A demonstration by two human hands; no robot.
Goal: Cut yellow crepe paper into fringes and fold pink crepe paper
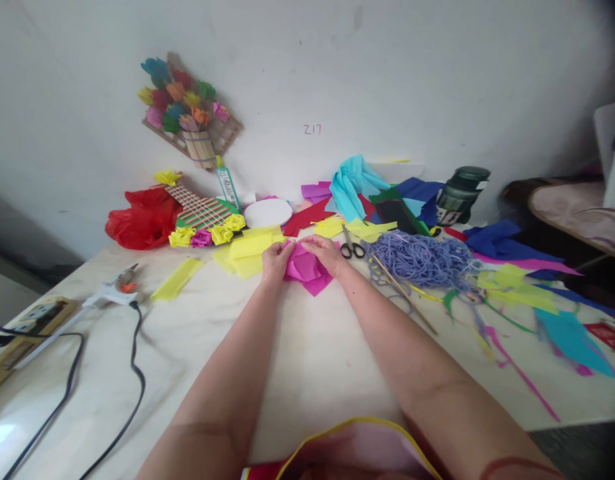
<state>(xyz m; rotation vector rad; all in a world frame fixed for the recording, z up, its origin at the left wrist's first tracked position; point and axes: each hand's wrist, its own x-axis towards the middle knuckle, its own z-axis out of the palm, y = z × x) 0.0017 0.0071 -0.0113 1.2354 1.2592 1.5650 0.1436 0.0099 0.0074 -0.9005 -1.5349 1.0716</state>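
Note:
Magenta crepe paper [312, 275] is spread between my two hands over the middle of the table. My left hand [276, 261] pinches its left upper edge. On the other side my right hand [326, 253] has its fingers closed on the top right of the same paper. Just right of my right hand lie black-handled scissors [352, 250]. Sheets of yellow crepe paper [250, 252] lie close to my left hand. The lower part of the magenta paper hangs in a loose point, and its folds near the fingertips are partly hidden.
A glue gun [118, 288] with its cord and a power strip [27, 333] sit at left. Purple yarn [422, 260] and a wooden stick [407, 297] lie at right. Behind are a flower-trimmed craft piece [204, 212], a glue bottle [227, 183] and a dark green jar [462, 195].

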